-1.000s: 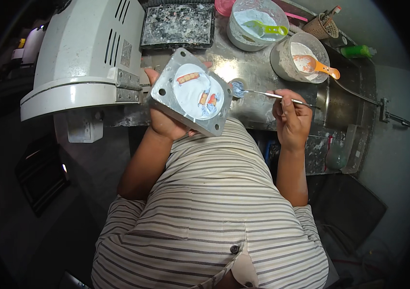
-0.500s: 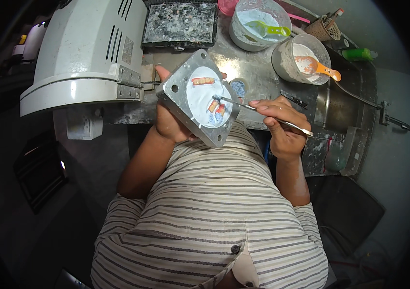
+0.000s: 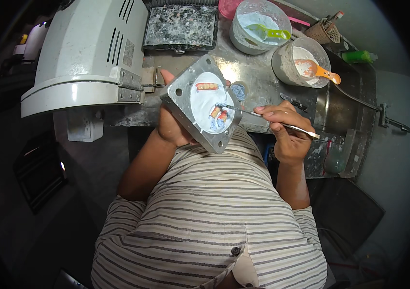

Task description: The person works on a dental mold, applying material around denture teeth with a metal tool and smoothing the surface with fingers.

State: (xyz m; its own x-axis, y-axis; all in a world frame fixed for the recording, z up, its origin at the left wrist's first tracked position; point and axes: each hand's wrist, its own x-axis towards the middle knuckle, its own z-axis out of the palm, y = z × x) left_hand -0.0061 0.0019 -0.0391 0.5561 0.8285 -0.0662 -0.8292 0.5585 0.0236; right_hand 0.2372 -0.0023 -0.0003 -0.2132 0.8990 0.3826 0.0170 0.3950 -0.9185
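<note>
Presently, the left hand (image 3: 171, 127) supports the dental flask (image 3: 181, 97) over the bench's (image 3: 262, 103) front edge, the right hand (image 3: 290, 129) pinches a metal spatula (image 3: 247, 111), and blue paste (image 3: 213, 126) borders the paired tooth segments (image 3: 222, 117), none showing at the tooth row (image 3: 207, 86).

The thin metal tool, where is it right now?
In the head view, right of centre: the thin metal tool is held in the right hand, its tip over the white-filled metal block that the left hand holds.

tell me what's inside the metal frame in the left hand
White material fills the metal frame, with one red-edged tooth row, two smaller clumps and blue material on it. The thin tool hides a small patch; anything under the white is covered.
</note>
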